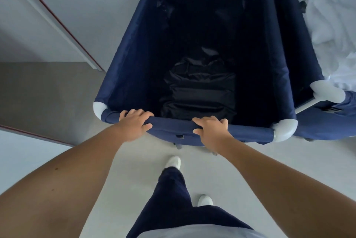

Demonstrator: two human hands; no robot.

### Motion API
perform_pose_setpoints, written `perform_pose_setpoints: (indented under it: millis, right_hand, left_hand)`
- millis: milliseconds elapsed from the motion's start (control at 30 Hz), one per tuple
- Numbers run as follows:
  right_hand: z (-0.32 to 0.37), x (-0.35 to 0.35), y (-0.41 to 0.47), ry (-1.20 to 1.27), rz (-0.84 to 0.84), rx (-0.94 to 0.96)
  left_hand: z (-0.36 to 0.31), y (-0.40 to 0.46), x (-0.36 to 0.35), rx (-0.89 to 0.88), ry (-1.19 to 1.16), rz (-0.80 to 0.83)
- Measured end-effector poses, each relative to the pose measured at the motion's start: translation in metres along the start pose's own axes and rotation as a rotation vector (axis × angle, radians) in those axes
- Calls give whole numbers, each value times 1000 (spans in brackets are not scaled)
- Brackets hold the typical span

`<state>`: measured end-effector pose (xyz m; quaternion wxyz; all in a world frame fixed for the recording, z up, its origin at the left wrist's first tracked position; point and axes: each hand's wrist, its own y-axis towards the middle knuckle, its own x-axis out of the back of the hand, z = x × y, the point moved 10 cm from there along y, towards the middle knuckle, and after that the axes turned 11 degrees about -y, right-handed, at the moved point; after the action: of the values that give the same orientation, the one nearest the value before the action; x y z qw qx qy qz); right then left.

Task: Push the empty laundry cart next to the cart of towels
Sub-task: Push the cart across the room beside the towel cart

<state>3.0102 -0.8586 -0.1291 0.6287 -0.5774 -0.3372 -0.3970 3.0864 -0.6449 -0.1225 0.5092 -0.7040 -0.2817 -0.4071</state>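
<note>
The empty laundry cart (pixel 125 58) is a navy fabric bin with white corner joints, right in front of me; only dark crumpled lining lies at its bottom. My left hand (pixel 134 124) and my right hand (pixel 211 129) both grip its near top rail, fingers curled over the edge. On the right, the cart of towels (pixel 325 122) stands side by side with it, their sides touching or nearly so. White towels (pixel 331 26) are piled inside that cart.
A white wall with a red-edged strip (pixel 57 20) runs along the left, close to the empty cart's far left corner. A grey floor patch (pixel 44 93) lies to the left. My legs and white shoes (pixel 173 162) stand on pale floor behind the cart.
</note>
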Motion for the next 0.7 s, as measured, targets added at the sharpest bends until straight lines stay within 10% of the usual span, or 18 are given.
perform_pose_setpoints:
  millis: [567,700]
  right_hand:
    - [-6,-7,-10,-26,-21,-52]
    - [-17,22,-49,23,-179,-195]
  left_hand:
    - [-2,-4,-11,-12,71,-8]
    - [-25,-37,25,108,41,-280]
